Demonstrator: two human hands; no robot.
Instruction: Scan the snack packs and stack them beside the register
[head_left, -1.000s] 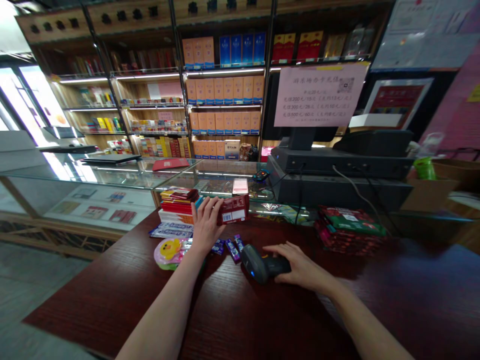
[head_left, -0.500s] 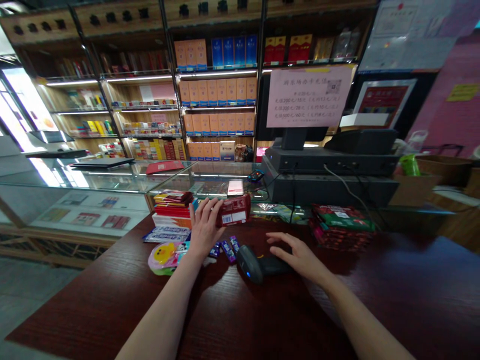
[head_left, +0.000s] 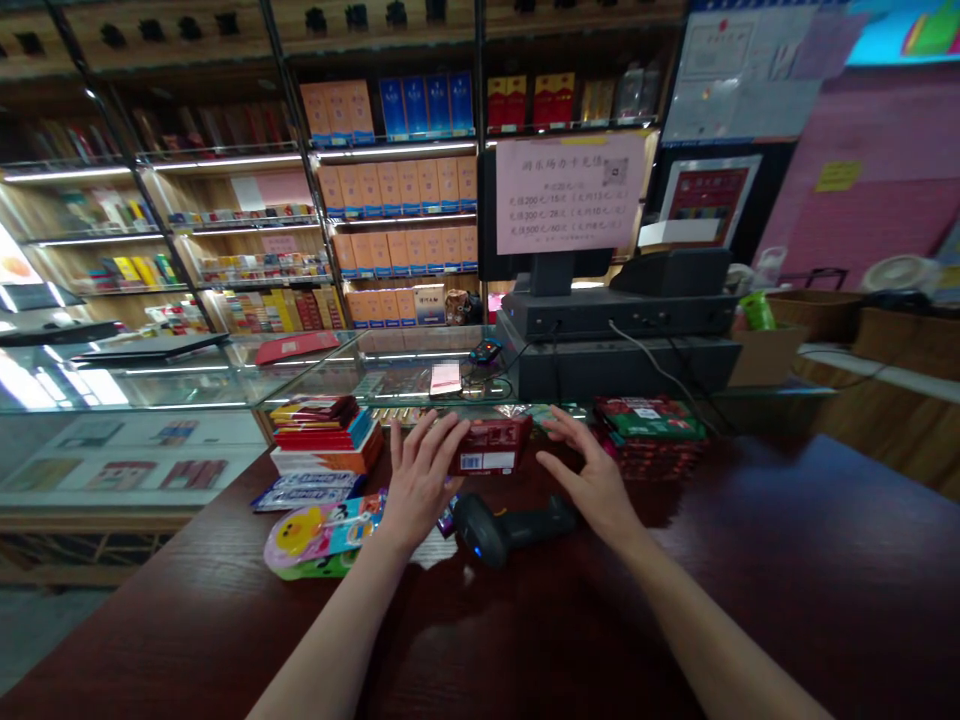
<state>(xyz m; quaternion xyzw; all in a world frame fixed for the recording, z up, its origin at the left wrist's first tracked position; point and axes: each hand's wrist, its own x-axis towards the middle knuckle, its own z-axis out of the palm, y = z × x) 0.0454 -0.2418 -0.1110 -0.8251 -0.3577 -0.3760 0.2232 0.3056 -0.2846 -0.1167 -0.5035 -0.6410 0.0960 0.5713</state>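
Note:
My left hand (head_left: 421,482) grips the left end of a dark red packet (head_left: 496,448), whose white label and barcode face me. My right hand (head_left: 592,482), its fingers apart and holding nothing, hovers just off the packet's right end. Below the two hands a black barcode scanner (head_left: 486,532) lies on the dark wooden counter (head_left: 480,640), a blue light showing on its head. Small purple-wrapped sweets (head_left: 448,520) lie beside the scanner, partly hidden by my left hand. Left of that hand is a colourful pack with a yellow duck (head_left: 300,532).
Blue-and-white packets (head_left: 309,490) and a stack of boxes and bars (head_left: 322,430) are at left. Behind the right hand sits a pile of red and green packets (head_left: 651,430). A monitor with a pink sign (head_left: 568,200) and a glass showcase (head_left: 390,355) stand beyond.
My right hand has lifted away from the scanner's handle, up towards the packet. My left hand still holds the packet, now turned more level. The whole view has swung to the right.

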